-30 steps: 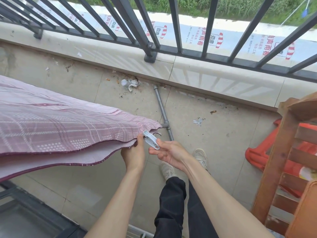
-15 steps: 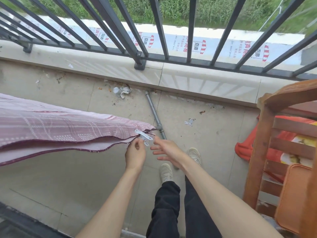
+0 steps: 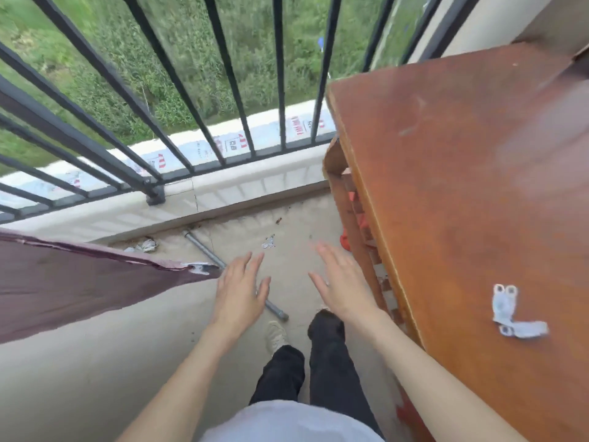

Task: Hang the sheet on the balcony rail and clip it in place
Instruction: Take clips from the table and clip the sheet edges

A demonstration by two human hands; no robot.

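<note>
The maroon checked sheet (image 3: 73, 285) stretches in from the left edge, its corner ending just left of my left hand. A white clip (image 3: 199, 268) sits on that corner. My left hand (image 3: 240, 290) hovers right beside the corner with its fingers spread, holding nothing. My right hand (image 3: 342, 287) is spread flat too, empty, near the wooden table's edge. Two more white clips (image 3: 513, 312) lie on the wooden table top (image 3: 462, 186) at the right. The black balcony railing (image 3: 153, 129) runs across the top.
A grey metal pipe (image 3: 207, 250) lies on the tiled floor below my hands. Bits of litter (image 3: 145, 244) sit by the low concrete ledge (image 3: 242, 186). Something red (image 3: 345, 240) shows under the table. My legs and shoes are directly below.
Both hands have let go of the clip and the sheet corner and spread open. The view has swung right, bringing the table top and its clips into sight.
</note>
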